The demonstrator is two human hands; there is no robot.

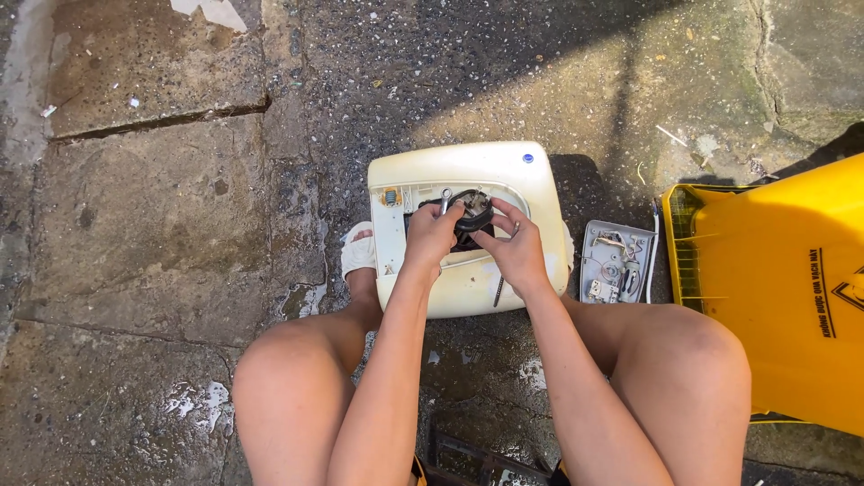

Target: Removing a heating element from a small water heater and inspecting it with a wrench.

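Observation:
A cream plastic appliance housing [531,184] lies on the wet pavement between my knees, its opened side up. At its middle sits a round black part [475,209] with metal fittings. My left hand [432,234] is closed around a thin metal tool [445,200] whose tip stands at the black part's left edge. My right hand [515,245] grips the right side of the black part with fingers and thumb. A small orange component [391,196] sits in the housing's upper left corner.
A grey plastic cover with small parts [616,263] lies to the right of the housing. A large yellow bin [792,288] lies on its side at far right. My sandalled foot [358,252] rests left of the housing. Cracked paving with puddles surrounds everything.

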